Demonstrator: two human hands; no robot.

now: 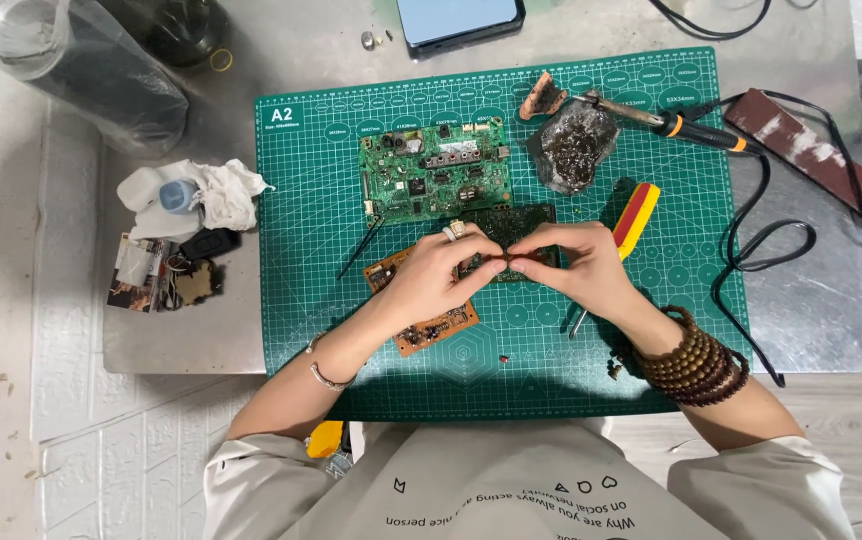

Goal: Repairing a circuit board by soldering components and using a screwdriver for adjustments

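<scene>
Head view: left hand (438, 272) & right hand (576, 262) fingers pinch a small dark part (504, 260) together, over dark circuit board (526, 222) on green cutting mat (301, 260), tabletop.

A soldering iron (673, 124) and dark solder-sponge lump (573, 148) lie beyond the right hand (579, 268). A large green circuit board (436, 170) lies beyond the left hand (438, 275); crumpled tissue (223, 193) sits far left.
</scene>
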